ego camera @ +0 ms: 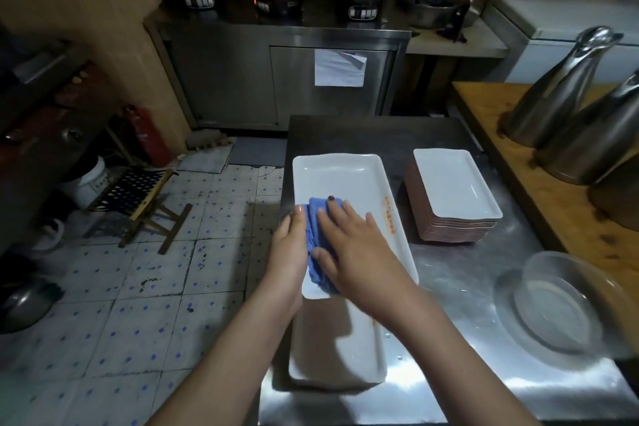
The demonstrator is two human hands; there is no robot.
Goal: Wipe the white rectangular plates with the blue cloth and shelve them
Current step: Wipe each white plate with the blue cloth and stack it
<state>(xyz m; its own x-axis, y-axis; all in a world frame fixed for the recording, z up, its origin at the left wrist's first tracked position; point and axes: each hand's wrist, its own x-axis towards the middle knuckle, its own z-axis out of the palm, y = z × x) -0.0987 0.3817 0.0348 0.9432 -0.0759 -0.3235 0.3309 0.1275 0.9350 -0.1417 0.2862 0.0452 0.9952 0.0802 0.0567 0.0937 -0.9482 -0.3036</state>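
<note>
Fingers (pixel 351 218) of right hand (pixel 359 252), spread, press blue cloth (pixel 314 208) onto plate (pixel 339 176).

Your left hand (pixel 288 245) and right hand (pixel 359 252) are bare. Your left forearm (pixel 235 356) and right forearm (pixel 449 356) are uncovered too, right down to the near edge of the view. One right fingertip (pixel 331 197) carries a small dark mark; you cannot tell what it is.
</note>
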